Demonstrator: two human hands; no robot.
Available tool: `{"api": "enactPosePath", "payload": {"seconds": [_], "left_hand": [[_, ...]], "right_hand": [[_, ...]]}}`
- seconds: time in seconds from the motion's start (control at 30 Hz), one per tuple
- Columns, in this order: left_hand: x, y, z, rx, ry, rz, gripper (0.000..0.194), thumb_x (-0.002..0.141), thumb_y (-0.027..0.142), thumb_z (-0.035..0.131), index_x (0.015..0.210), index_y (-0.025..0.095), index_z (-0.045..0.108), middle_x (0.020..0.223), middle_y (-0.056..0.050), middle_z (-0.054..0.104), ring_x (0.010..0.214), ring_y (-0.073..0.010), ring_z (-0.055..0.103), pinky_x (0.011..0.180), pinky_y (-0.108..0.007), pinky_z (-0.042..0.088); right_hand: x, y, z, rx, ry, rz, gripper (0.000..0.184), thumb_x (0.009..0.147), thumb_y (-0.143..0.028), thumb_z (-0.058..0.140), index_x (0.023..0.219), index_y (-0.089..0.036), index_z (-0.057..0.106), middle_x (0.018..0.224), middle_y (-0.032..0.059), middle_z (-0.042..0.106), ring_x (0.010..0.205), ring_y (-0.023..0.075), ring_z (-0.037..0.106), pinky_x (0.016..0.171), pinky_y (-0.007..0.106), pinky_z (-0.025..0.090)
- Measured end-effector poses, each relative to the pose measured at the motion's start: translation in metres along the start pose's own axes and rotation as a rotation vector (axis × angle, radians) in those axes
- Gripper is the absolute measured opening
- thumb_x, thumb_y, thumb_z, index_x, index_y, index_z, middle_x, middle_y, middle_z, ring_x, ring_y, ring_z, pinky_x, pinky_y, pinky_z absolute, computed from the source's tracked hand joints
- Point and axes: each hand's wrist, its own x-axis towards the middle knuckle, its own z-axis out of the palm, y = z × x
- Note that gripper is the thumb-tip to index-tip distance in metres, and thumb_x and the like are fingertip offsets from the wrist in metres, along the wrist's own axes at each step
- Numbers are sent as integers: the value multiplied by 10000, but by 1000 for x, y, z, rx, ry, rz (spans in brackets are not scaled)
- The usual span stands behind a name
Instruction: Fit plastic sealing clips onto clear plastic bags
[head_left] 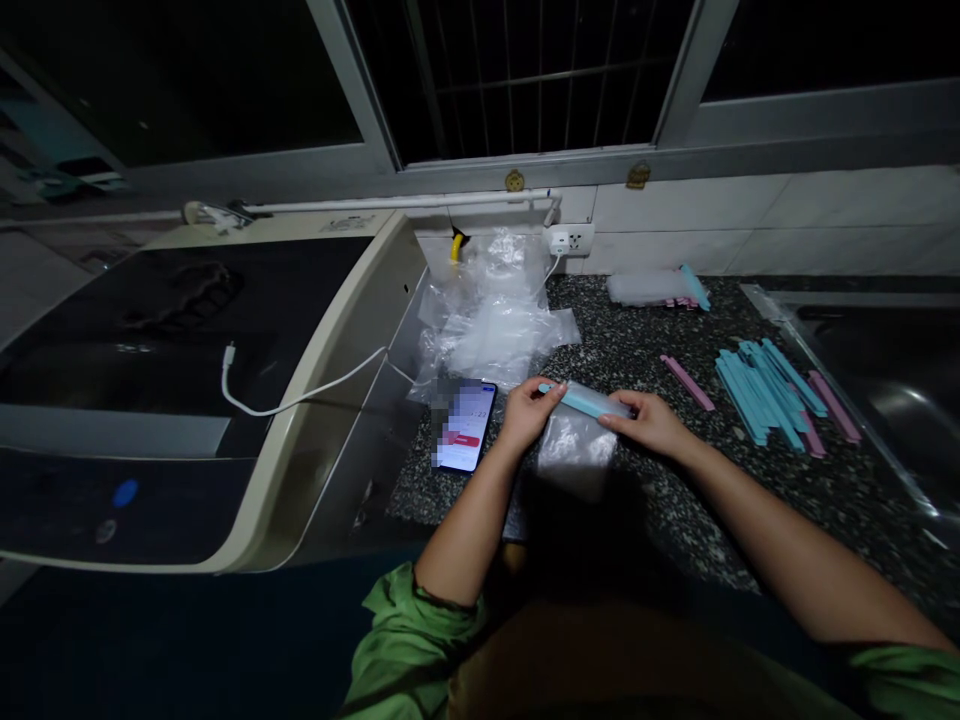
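Both my hands hold a light-blue plastic bag-sealing clip (583, 400) near the front of the counter. My left hand (527, 412) pinches its left end, thumb on top. At the other end, my right hand (651, 420) grips with thumb and fingers. A clear plastic bag (576, 450) hangs down from under the clip toward me; whether the clip is fastened on it I cannot tell. To the right lies a pile of blue clips (757, 390) with some pink clips (834, 405) among them. A single pink clip (688, 382) lies apart, nearer my right hand.
A lit phone (469, 428) lies left of my hands. Behind it is a heap of clear bags (495, 325). A bundle of bags (646, 287) with clips sits by the wall. A washing machine (315, 370) stands left, a steel sink (892, 370) right. A charging cable (322, 390) crosses the machine.
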Motion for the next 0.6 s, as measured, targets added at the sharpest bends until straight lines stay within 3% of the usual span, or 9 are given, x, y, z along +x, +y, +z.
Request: {"api": "enactPosePath", "payload": {"seconds": [0.27,0.37,0.43,0.5,0.6], "left_hand": [[1,-5,0,46,17,13,314,588,446,691,574,157,571,507,53,461,528,-87,382,539,-223,309],[0,-6,-1,154,55,85,299,638,446,669,571,169,581,534,29,484,582,-119,425,614,-249,353],[-2,-4,-3,320,121,170,274,661,434,669,583,181,599,613,-10,547,719,-172,489,766,-306,380],[-4,-2,-4,519,192,215,254,697,443,645,648,195,624,755,-54,610,905,-236,498,936,-405,313],[-5,-1,-6,710,239,144,301,778,489,536,815,207,635,960,-108,619,1057,-302,455,1004,-547,198]], "right_hand": [[0,1,0,-1,-3,13,348,624,-503,629,700,-165,598,587,-13,534,538,117,444,501,234,339],[0,1,0,-10,-3,7,344,633,-503,628,713,-169,605,590,-12,552,538,120,450,496,233,344],[0,1,1,-21,-1,-2,341,639,-502,626,713,-170,604,585,-13,553,538,120,452,498,232,347],[0,2,2,-35,0,-9,336,646,-501,618,708,-171,602,571,-17,540,534,118,446,496,231,340],[0,3,3,-55,-1,-12,332,650,-499,605,691,-169,595,554,-22,511,526,114,430,490,230,324]]}}
